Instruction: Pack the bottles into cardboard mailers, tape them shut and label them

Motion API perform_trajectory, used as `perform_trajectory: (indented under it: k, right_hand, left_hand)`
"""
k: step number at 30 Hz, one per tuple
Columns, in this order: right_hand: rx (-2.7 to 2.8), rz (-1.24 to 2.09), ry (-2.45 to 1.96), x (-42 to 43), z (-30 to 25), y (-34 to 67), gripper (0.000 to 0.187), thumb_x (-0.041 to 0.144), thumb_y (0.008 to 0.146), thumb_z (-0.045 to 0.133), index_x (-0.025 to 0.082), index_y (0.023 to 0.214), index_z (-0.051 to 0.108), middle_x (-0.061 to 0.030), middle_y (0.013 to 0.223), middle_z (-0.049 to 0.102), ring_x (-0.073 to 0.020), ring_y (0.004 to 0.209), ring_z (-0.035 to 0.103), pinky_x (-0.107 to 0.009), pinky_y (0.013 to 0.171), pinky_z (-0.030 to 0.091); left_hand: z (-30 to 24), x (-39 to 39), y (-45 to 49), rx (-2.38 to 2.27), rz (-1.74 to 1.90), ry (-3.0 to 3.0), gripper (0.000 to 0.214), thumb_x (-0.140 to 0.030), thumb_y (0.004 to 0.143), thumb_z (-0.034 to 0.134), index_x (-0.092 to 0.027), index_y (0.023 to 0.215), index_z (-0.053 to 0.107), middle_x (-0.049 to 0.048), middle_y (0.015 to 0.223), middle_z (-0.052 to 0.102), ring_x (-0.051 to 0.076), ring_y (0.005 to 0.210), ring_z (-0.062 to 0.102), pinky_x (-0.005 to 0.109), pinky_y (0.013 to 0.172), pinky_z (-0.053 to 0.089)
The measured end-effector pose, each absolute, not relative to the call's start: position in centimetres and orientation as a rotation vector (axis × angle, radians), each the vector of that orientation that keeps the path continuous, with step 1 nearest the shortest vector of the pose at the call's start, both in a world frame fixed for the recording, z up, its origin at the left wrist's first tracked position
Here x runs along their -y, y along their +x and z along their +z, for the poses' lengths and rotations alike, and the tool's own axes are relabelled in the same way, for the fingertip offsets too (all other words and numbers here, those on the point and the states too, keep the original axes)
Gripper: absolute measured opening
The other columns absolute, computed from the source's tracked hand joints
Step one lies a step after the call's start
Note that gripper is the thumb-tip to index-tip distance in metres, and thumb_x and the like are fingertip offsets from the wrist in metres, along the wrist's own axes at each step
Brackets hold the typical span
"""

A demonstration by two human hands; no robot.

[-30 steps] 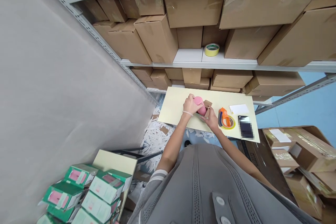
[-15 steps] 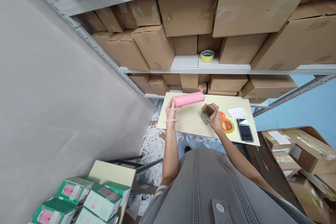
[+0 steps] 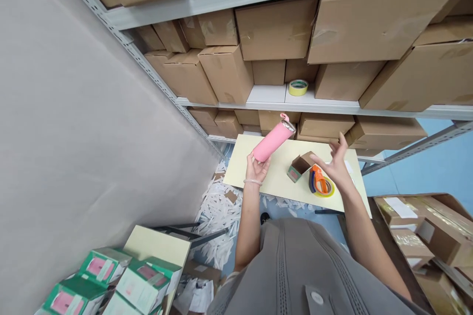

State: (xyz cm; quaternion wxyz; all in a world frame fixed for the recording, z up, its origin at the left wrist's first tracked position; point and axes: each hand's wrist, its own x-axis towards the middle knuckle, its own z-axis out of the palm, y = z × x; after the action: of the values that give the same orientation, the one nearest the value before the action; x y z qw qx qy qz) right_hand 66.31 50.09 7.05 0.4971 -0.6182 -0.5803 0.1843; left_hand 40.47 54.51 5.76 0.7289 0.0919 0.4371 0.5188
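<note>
My left hand (image 3: 257, 169) grips the lower end of a pink bottle (image 3: 272, 141), which is tilted with its silvery top and pink strap loop pointing up and to the right. My right hand (image 3: 337, 161) is raised over the right half of the cream table (image 3: 236, 170), fingers spread and nothing in them. Just left of it, a small green carton (image 3: 294, 173) stands on the table with its brown flaps open. Beside the carton lies an orange tape dispenser (image 3: 320, 180) with a yellow-rimmed tape roll (image 3: 328, 192).
Shelving (image 3: 266, 106) loaded with cardboard boxes (image 3: 277, 29) rises behind the table; a yellow tape roll (image 3: 298, 87) sits on it. Green-and-white boxes (image 3: 142, 283) are piled at lower left. Shredded paper (image 3: 218, 216) covers the floor. A large carton of parcels (image 3: 436, 221) stands at right.
My right hand has let go of the green carton and lifted up and to the right, fingers spreading. The pink bottle in my left hand has tipped more upright.
</note>
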Motion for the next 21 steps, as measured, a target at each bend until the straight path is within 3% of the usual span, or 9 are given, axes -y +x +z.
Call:
perform_trajectory:
  k: [5, 10, 15, 21]
  right_hand:
    - [1.466, 0.973, -1.114, -51.9, 10.8, 60.5, 0.111, 0.064, 0.075, 0.073, 0.029, 0.157, 0.007, -0.0168, 0.147, 0.046, -0.0297, 0.137, 0.045, -0.054, 0.112, 0.036]
    - [1.311, 1.231, -0.982, -52.0, 10.3, 57.6, 0.080, 0.059, 0.079, 0.069, 0.026, 0.146, 0.039, -0.0102, 0.125, 0.063, -0.0268, 0.116, 0.060, -0.043, 0.097, 0.051]
    - [1.231, 0.992, -1.133, -51.2, 10.6, 57.7, 0.062, 0.053, 0.077, 0.068, 0.024, 0.129, 0.052, -0.0061, 0.115, 0.065, -0.0251, 0.101, 0.062, -0.038, 0.086, 0.054]
    - [1.375, 0.283, -1.549, -49.9, 11.5, 58.3, 0.055, 0.049, 0.075, 0.068, 0.022, 0.122, 0.055, -0.0105, 0.111, 0.061, -0.0319, 0.100, 0.057, -0.044, 0.088, 0.046]
  left_hand:
    - [7.5, -53.0, 43.3, -0.735, 0.902, 0.297, 0.059, -0.066, 0.085, 0.050, -0.015, 0.112, 0.064, 0.0152, 0.107, 0.068, 0.024, 0.107, 0.067, 0.037, 0.096, 0.059]
    - [8.1, -51.5, 45.1, -0.662, 0.821, 0.352, 0.063, -0.067, 0.086, 0.051, -0.015, 0.120, 0.062, 0.0136, 0.108, 0.070, 0.024, 0.108, 0.067, 0.038, 0.103, 0.053]
    - [7.2, -51.1, 45.0, -0.652, 0.619, 0.458, 0.073, -0.075, 0.087, 0.041, -0.011, 0.113, 0.066, 0.0182, 0.107, 0.071, 0.025, 0.097, 0.070, 0.046, 0.101, 0.051]
    - [6.2, -52.2, 43.5, -0.999, 0.882, 0.793, 0.069, -0.077, 0.088, 0.041, -0.018, 0.117, 0.063, 0.0160, 0.130, 0.064, 0.026, 0.117, 0.063, 0.041, 0.098, 0.050]
